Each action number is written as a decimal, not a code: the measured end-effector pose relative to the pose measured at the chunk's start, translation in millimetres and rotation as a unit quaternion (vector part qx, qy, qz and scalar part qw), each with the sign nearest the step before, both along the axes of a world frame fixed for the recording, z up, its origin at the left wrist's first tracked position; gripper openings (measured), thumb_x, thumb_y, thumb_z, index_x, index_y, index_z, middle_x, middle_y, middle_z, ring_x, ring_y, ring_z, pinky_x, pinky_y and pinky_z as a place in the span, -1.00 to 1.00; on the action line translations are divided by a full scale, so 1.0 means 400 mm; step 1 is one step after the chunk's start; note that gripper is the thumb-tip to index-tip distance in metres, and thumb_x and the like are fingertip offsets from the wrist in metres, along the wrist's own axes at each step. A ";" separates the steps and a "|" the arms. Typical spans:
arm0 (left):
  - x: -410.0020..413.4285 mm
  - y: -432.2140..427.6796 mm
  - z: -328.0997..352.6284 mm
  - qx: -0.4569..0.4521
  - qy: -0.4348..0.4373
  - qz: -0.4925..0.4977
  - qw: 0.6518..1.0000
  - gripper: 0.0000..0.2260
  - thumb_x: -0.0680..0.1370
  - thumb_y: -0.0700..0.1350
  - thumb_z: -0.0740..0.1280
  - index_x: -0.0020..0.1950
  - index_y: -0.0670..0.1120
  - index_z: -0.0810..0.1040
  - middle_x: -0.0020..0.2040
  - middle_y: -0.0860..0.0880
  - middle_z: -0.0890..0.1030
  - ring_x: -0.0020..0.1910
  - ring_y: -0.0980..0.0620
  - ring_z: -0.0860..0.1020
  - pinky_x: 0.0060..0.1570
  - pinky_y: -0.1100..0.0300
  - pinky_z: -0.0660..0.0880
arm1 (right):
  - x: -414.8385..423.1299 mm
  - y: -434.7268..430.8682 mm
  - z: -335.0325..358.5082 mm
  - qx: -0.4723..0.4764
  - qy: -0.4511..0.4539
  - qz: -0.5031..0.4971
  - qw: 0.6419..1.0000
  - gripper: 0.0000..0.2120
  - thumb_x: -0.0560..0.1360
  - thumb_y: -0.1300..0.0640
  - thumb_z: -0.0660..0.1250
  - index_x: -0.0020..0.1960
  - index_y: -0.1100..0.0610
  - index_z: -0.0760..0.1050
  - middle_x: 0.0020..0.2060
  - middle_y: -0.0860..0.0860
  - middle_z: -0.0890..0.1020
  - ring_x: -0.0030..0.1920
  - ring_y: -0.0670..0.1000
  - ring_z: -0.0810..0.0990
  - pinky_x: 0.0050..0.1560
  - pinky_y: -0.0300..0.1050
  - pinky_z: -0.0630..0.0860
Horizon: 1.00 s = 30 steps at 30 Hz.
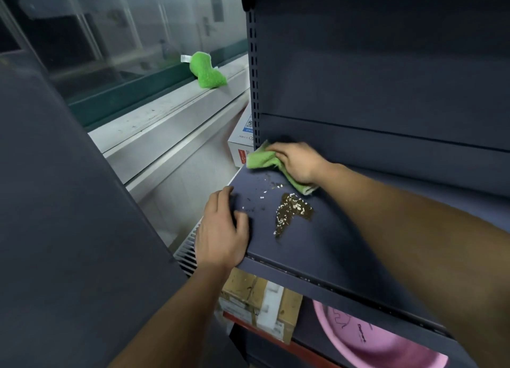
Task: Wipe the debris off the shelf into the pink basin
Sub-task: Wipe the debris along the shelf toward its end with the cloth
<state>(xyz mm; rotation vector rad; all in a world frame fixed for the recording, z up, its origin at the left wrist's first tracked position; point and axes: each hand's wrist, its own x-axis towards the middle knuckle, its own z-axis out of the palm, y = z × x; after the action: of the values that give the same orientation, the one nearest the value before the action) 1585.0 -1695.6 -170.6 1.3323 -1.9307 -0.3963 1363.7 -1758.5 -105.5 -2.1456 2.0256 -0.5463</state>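
A dark blue-grey shelf (345, 243) carries a pile of brown and white debris (291, 210) near its left front, with loose specks scattered toward the back left. My right hand (299, 160) grips a green cloth (262, 158) pressed on the shelf at the back left corner, behind the debris. My left hand (223, 229) rests on the shelf's left front corner, fingers over the top. The pink basin (367, 337) sits on the level below, at the lower right, partly hidden by the shelf edge.
A cardboard box (259, 304) stands under the shelf, left of the basin. A white box (242, 147) leans beside the perforated upright (254, 72). A green sponge (208, 71) lies on the window ledge. A dark panel fills the left side.
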 end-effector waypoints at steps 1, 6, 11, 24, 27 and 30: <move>-0.001 0.000 0.000 0.003 0.001 0.002 1.000 -0.61 0.56 -0.05 0.16 0.40 0.05 0.29 0.27 0.04 0.43 0.09 -0.01 0.52 -0.01 0.13 0.42 | 0.017 -0.019 -0.004 0.034 0.016 0.006 0.999 -0.65 0.60 0.15 0.11 0.34 -0.08 0.43 0.25 0.12 0.58 0.18 0.19 0.55 0.22 -0.03 0.46; -0.001 -0.005 -0.004 0.006 -0.003 0.006 1.000 -0.60 0.57 -0.05 0.17 0.42 0.04 0.29 0.30 0.04 0.42 0.10 0.00 0.51 -0.02 0.18 0.34 | 0.045 -0.032 -0.037 0.115 0.121 0.023 0.986 -0.44 0.51 0.32 0.10 0.40 -0.15 0.35 0.36 0.14 0.47 0.29 0.22 0.47 0.30 -0.02 0.41; 0.005 -0.008 -0.010 0.010 -0.002 0.007 1.000 -0.59 0.56 -0.04 0.17 0.41 0.04 0.28 0.28 0.04 0.43 0.11 -0.02 0.52 0.02 0.09 0.45 | 0.007 0.035 -0.028 0.119 0.143 0.091 0.978 -0.45 0.50 0.32 0.08 0.37 -0.12 0.40 0.34 0.09 0.51 0.30 0.15 0.47 0.29 -0.10 0.41; 0.002 -0.002 -0.002 -0.004 0.022 0.005 1.000 -0.48 0.57 0.05 0.10 0.54 0.03 0.18 0.47 -0.01 0.28 0.32 -0.06 0.43 0.15 0.04 0.43 | 0.180 0.012 -0.039 0.124 0.114 0.198 0.966 -0.60 0.37 0.21 0.14 0.13 -0.08 0.49 0.07 0.03 0.63 0.03 0.14 0.59 0.06 0.09 0.55; 0.001 -0.009 -0.007 0.005 0.013 0.011 1.000 -0.47 0.57 0.05 0.09 0.55 0.00 0.17 0.53 -0.05 0.24 0.43 -0.08 0.34 0.30 -0.02 0.37 | 0.151 0.036 -0.038 0.118 0.122 0.236 0.957 -0.54 0.36 0.27 0.13 0.17 -0.06 0.51 0.14 0.01 0.60 0.09 0.14 0.56 0.12 0.08 0.52; 0.001 -0.005 -0.002 0.006 0.009 0.003 1.000 -0.45 0.54 0.09 0.06 0.53 0.02 0.20 0.47 0.00 0.33 0.36 -0.06 0.42 0.22 0.02 0.41 | 0.118 0.048 -0.007 0.153 0.167 0.244 0.943 -0.52 0.32 0.15 0.08 0.16 -0.21 0.44 0.12 -0.03 0.58 0.09 0.13 0.55 0.10 0.07 0.53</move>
<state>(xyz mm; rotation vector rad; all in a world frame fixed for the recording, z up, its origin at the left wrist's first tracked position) 1585.6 -1697.6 -171.4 1.3368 -1.9110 -0.4159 1411.0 -1739.5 -108.2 -2.5214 1.4717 0.1997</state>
